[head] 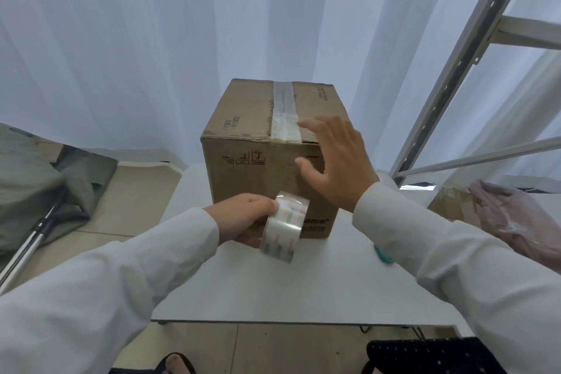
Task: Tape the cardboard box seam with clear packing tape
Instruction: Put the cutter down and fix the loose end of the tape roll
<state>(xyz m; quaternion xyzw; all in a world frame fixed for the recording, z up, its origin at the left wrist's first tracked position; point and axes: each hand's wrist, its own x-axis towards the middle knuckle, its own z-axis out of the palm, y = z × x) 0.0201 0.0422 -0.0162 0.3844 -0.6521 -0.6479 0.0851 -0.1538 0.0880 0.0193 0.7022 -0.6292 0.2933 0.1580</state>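
Observation:
A brown cardboard box (243, 136) stands upright on a white table (303, 288). A strip of clear tape (283, 109) runs along its top seam, wrinkled near the front edge. My left hand (243, 218) grips a roll of clear packing tape (285, 226) in front of the box's lower front face. My right hand (337, 161) hovers with fingers spread at the box's front right top corner, fingertips near the tape strip's end; whether it touches the box is unclear.
A teal object (383, 254) lies on the table under my right sleeve. A metal shelf frame (473, 48) rises at the right, a pink plastic bag (522, 218) below it. Grey fabric (36, 179) and a metal pole (27, 249) lie at the left. White curtains hang behind.

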